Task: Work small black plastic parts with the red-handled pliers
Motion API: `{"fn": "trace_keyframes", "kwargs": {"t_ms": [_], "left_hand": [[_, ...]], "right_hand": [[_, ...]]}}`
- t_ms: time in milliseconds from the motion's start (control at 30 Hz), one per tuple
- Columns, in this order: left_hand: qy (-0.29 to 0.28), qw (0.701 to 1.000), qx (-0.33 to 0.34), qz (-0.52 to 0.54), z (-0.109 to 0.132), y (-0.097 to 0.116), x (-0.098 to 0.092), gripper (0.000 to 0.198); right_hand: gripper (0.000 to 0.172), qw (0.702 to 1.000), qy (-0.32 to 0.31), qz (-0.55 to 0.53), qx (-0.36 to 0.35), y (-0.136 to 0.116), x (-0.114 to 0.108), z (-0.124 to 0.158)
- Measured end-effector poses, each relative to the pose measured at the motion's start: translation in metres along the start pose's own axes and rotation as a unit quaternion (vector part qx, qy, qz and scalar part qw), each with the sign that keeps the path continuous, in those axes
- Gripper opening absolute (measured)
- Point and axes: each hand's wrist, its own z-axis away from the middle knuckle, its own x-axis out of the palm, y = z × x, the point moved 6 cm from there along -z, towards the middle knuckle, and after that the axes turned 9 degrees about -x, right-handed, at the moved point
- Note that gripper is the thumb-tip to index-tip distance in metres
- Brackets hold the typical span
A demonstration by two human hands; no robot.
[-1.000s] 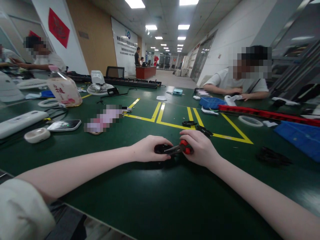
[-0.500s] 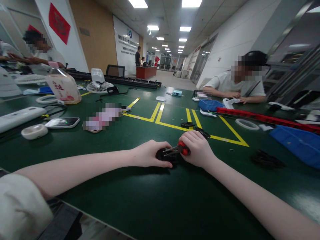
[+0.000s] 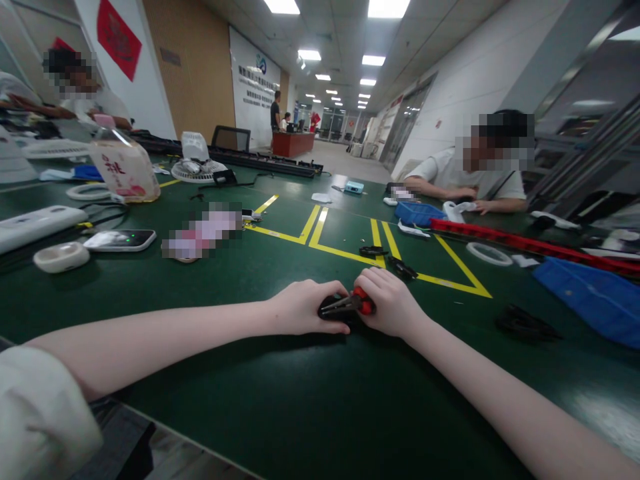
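My left hand (image 3: 305, 308) is closed over a small black part (image 3: 331, 311) that rests on the green table mat (image 3: 280, 400). My right hand (image 3: 393, 303) grips red-handled pliers (image 3: 353, 303), whose dark jaws point left onto the black part. Both hands meet near the table's middle, just in front of the yellow tape lines (image 3: 350, 250). Most of the black part is hidden under my fingers.
Small black pieces (image 3: 387, 259) lie just beyond my hands, another black pile (image 3: 523, 323) to the right. Blue bins (image 3: 590, 293) and a red strip (image 3: 520, 241) sit right. A phone (image 3: 120, 240), white devices (image 3: 60, 257) and a bottle (image 3: 123, 167) sit left. Other people work at the table's far sides.
Both hands have stayed together on the black part, with the pliers shifting slightly; the view has drifted a little.
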Motion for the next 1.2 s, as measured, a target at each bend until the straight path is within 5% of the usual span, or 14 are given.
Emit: {"fn": "trace_keyframes", "kwargs": {"t_ms": [433,667,900,1200], "left_hand": [[0.030,0.984,-0.003,-0.176,-0.003,-0.001,0.001,0.045],[0.039,0.985,0.011,-0.166,-0.001,-0.002,-0.001,0.043],[0.020,0.997,0.018,0.071,0.001,-0.001,-0.008,0.055],[-0.046,0.914,-0.012,0.402,-0.006,-0.008,0.009,0.035]], "right_hand": [[0.010,1.000,-0.007,-0.008,-0.015,-0.002,0.000,-0.001],[0.012,1.000,0.002,-0.004,-0.009,-0.002,-0.003,0.000],[0.012,0.999,0.035,-0.012,0.013,0.000,-0.006,0.002],[0.015,0.992,0.102,-0.031,0.071,0.011,-0.008,0.007]]}}
